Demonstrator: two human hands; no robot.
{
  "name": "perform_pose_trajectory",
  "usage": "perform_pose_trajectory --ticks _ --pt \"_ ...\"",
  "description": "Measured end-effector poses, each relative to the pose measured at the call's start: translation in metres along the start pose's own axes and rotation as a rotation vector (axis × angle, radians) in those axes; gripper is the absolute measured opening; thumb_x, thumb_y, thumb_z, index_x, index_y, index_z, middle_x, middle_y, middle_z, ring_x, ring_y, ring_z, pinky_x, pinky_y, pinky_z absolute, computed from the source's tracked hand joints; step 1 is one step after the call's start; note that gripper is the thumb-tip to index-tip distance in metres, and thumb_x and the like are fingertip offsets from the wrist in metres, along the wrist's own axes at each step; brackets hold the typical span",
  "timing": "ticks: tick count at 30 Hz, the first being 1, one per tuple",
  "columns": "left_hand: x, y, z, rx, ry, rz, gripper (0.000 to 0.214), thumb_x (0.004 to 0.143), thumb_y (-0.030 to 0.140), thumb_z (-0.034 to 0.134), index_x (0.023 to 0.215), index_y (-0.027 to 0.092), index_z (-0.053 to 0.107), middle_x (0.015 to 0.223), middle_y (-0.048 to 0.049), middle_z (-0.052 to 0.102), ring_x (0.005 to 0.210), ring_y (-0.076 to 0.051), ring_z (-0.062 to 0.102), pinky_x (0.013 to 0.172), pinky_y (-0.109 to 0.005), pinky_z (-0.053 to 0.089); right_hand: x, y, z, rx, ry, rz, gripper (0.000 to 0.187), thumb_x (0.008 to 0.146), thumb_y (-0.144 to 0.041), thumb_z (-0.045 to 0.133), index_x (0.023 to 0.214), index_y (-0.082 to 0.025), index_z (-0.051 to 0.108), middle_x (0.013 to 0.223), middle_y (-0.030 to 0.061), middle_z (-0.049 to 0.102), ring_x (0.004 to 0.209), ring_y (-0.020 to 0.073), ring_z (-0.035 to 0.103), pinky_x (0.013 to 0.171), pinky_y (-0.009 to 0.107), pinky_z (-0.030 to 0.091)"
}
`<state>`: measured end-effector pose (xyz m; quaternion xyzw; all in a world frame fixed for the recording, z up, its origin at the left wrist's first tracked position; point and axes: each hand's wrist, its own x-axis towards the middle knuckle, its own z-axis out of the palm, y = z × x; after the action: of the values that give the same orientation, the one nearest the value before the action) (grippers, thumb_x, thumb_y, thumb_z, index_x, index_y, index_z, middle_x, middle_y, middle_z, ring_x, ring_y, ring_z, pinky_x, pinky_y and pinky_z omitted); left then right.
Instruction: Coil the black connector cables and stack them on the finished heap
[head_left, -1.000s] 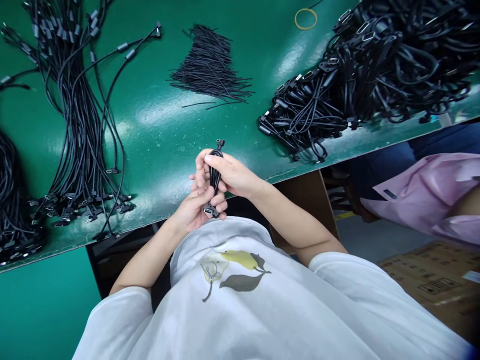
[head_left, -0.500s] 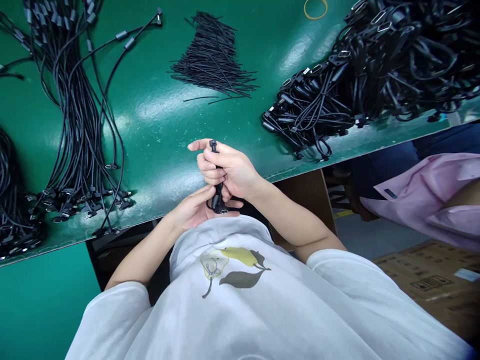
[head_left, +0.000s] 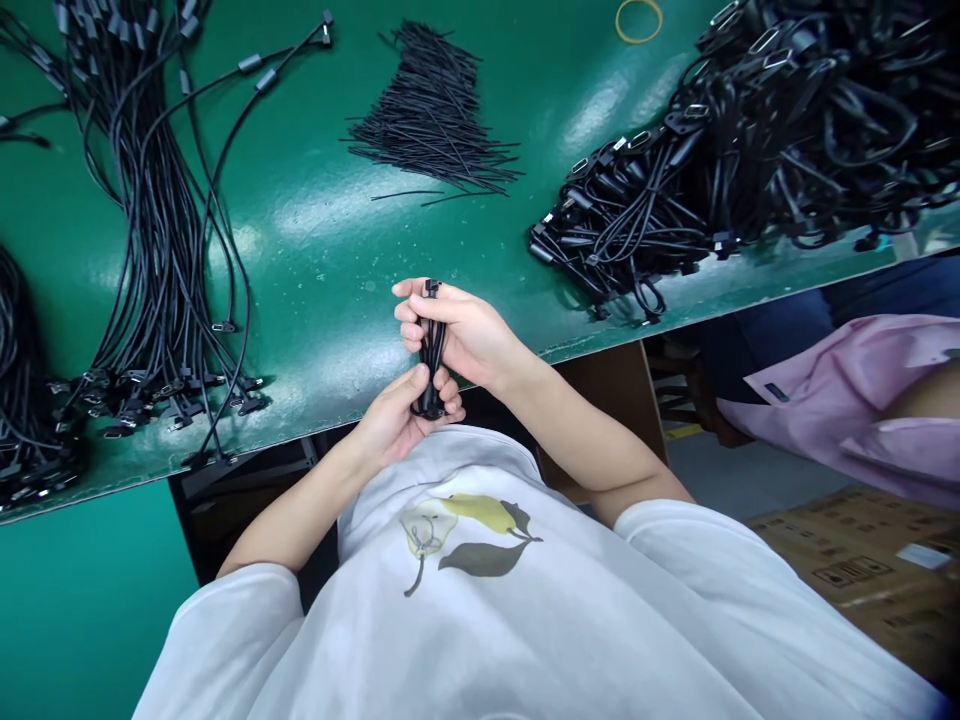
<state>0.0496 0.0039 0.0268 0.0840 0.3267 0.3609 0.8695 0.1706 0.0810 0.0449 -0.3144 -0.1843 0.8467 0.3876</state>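
Note:
A folded black cable (head_left: 433, 345) stands upright between my two hands, just off the table's front edge. My left hand (head_left: 401, 410) is closed round its lower end, thumb against the near side. Higher up, my right hand (head_left: 469, 335) grips the upper part, with a dark connector showing at the fingertips. Part of the bundle is hidden behind my fingers. Beyond my hands lies a pile of short black ties (head_left: 427, 115) on the green table (head_left: 315, 250).
Long unfolded cables (head_left: 154, 230) with grey sleeves spread on the left. A heap of bundled cables (head_left: 750, 150) covers the right. A yellow rubber band (head_left: 638, 20) lies at the back. Beside the table sits a person in pink clothing (head_left: 855, 390), near a cardboard box (head_left: 847, 560).
My left hand's fingers, partly stretched before, have wrapped round the cable's lower end. More of the folded strands shows between my hands. The view has shifted slightly.

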Motion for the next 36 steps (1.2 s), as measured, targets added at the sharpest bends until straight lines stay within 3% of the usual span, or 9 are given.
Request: perform_pose_trajectory --ticks 3,5,11,19,22,26,30,33,36 --pt "0.000 0.001 -0.003 0.049 -0.023 0.004 0.024 0.081 0.034 0.073 0.084 0.013 0.062 0.064 0.0028 0.047 0.064 -0.011 0.054 0.079 -0.029 0.050 0.001 0.001 0.005 -0.006 0.068 -0.033 0.002 0.093 -0.018 0.050 0.094 -0.016 0.049 0.066 -0.0073 0.043 0.045 0.0011 0.034 0.041 0.012 0.027" --pt "0.000 0.002 -0.005 0.062 -0.015 -0.041 0.026 0.081 0.036 0.073 0.088 0.013 0.063 0.061 0.0043 0.043 0.062 -0.011 0.054 0.083 -0.032 0.051 0.001 0.004 0.008 -0.071 0.079 -0.084 0.020 0.094 -0.038 0.054 0.091 -0.018 0.049 0.060 -0.0098 0.035 0.040 0.0005 0.020 0.036 0.013 0.015" --pt "-0.002 0.011 -0.016 0.092 -0.031 -0.132 0.035 0.077 0.041 0.075 0.089 0.008 0.067 0.067 0.0006 0.046 0.070 -0.015 0.057 0.068 -0.029 0.056 0.001 0.007 0.013 -0.149 0.022 -0.099 0.050 0.085 -0.069 0.050 0.076 -0.020 0.043 0.053 -0.0109 0.027 0.039 0.0012 0.010 0.035 0.014 0.011" --pt "0.001 0.001 -0.011 0.106 0.073 -0.012 0.033 0.074 0.039 0.078 0.079 0.011 0.062 0.062 0.0043 0.040 0.051 -0.005 0.042 0.040 -0.014 0.033 0.001 0.003 0.007 -0.071 0.035 -0.128 0.044 0.089 -0.058 0.054 0.074 -0.020 0.038 0.058 -0.0090 0.032 0.042 0.0023 0.025 0.038 0.013 0.025" --pt "0.001 0.000 -0.007 0.138 0.053 -0.019 0.033 0.076 0.040 0.077 0.082 0.011 0.062 0.064 0.0039 0.042 0.053 -0.006 0.045 0.050 -0.019 0.046 -0.002 -0.005 0.004 -0.074 0.025 -0.129 0.020 0.092 -0.036 0.057 0.087 -0.019 0.048 0.068 -0.0068 0.041 0.050 0.0024 0.037 0.045 0.012 0.033" --pt "0.003 0.001 -0.005 0.141 0.013 -0.058 0.031 0.079 0.039 0.074 0.086 0.011 0.063 0.066 0.0027 0.048 0.057 -0.008 0.049 0.072 -0.031 0.056 0.001 -0.010 -0.001 -0.047 0.069 -0.165 0.010 0.094 -0.028 0.049 0.091 -0.019 0.051 0.060 -0.0099 0.026 0.041 0.0022 0.016 0.037 0.013 0.014" --pt "0.013 0.003 -0.007 0.129 0.091 -0.028 0.026 0.079 0.035 0.073 0.082 0.013 0.060 0.067 0.0024 0.046 0.055 -0.007 0.044 0.048 -0.018 0.042 0.010 0.000 -0.003 -0.055 0.123 -0.276 0.017 0.093 -0.033 0.047 0.085 -0.019 0.049 0.055 -0.0113 0.018 0.040 0.0032 0.008 0.036 0.015 0.009" --pt "0.016 0.006 -0.011 0.169 0.134 -0.030 0.029 0.076 0.037 0.074 0.080 0.012 0.060 0.061 0.0050 0.038 0.050 -0.005 0.037 0.041 -0.015 0.029 0.017 -0.001 -0.006 -0.209 0.080 -0.209 0.021 0.093 -0.039 0.045 0.085 -0.019 0.049 0.056 -0.0110 0.019 0.040 0.0039 0.012 0.037 0.015 0.013" --pt "0.013 0.012 -0.017 0.184 0.172 0.019 0.032 0.075 0.039 0.076 0.078 0.012 0.060 0.060 0.0056 0.036 0.049 -0.004 0.035 0.041 -0.014 0.028 0.029 -0.027 -0.018 -0.712 0.032 -0.237 0.024 0.094 -0.038 0.043 0.088 -0.018 0.055 0.064 -0.0050 0.040 0.051 0.0076 0.041 0.049 0.019 0.038"
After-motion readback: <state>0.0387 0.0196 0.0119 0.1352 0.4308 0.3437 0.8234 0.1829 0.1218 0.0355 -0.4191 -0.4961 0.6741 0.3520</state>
